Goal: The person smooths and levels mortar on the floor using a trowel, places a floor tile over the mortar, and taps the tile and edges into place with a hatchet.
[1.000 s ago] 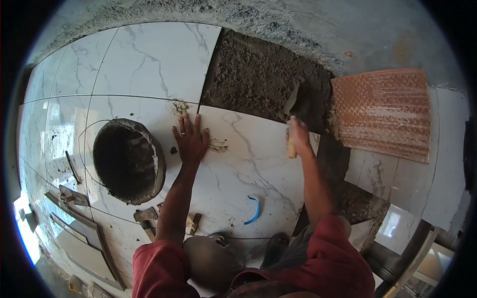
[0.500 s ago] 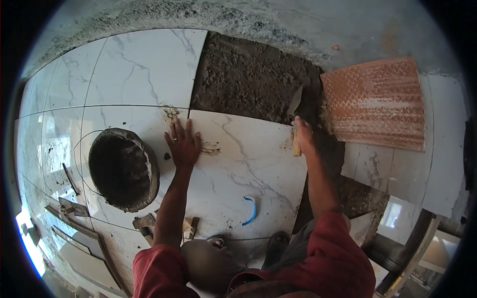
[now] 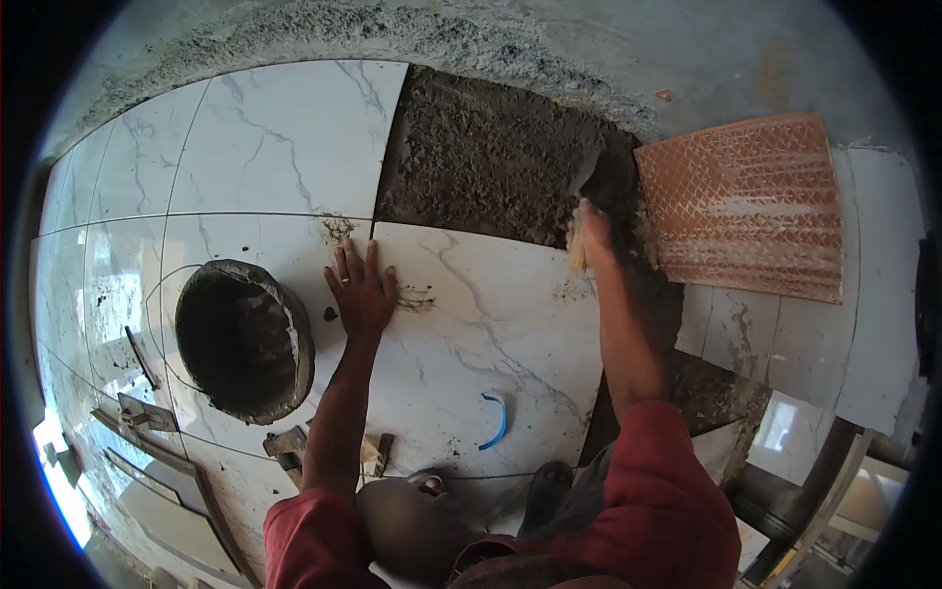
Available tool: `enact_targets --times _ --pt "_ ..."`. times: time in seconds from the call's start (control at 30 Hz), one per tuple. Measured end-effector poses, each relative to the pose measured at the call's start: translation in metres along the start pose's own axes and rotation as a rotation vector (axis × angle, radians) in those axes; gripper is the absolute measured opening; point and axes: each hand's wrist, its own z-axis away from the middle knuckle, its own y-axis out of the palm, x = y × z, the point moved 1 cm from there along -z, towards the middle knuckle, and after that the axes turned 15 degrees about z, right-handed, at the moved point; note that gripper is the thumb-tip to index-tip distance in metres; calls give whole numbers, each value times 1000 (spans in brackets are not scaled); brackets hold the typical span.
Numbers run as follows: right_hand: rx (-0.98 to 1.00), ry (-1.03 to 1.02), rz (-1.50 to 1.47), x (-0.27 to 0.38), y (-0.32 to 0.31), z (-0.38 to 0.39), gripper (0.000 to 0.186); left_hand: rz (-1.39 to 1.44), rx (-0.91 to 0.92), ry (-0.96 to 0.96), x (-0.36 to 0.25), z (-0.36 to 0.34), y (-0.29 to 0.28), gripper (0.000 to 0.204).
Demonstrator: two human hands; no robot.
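My left hand (image 3: 365, 294) lies spread on a white marble-patterned floor tile (image 3: 471, 344), close to its upper left corner. My right hand (image 3: 595, 234) grips the wooden handle of a trowel (image 3: 601, 173), whose dark blade is over the right end of a rectangular bed of dark mortar (image 3: 486, 152). The mortar lies beyond the tile, between another white tile (image 3: 285, 137) and a loose tile (image 3: 741, 206) with a reddish patterned back. A mortar-crusted bucket (image 3: 243, 339) with a wire handle stands left of my left hand.
A blue curved strip (image 3: 500, 424) lies on the tile near my feet. Tools (image 3: 285, 447) sit beside my knee. Stacked boards or tile pieces (image 3: 172, 510) are at lower left. A rough concrete wall (image 3: 608, 49) runs along the top, and more tile pieces (image 3: 785, 437) are at lower right.
My right hand has pushed slightly farther up with the trowel since half a second ago, into the right part of the mortar. My left hand stays spread on the tile.
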Motion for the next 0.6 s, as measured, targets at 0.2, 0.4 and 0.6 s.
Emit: enact_targets --times 0.2,0.4,0.6 --pt "335 -245 261 40 82 58 44 3 10 6 1 -1 4 55" --pt "144 -50 186 2 6 42 43 -12 -8 6 6 2 5 55" --pt "270 -148 234 22 60 76 38 17 -5 34 -3 -2 8 54"
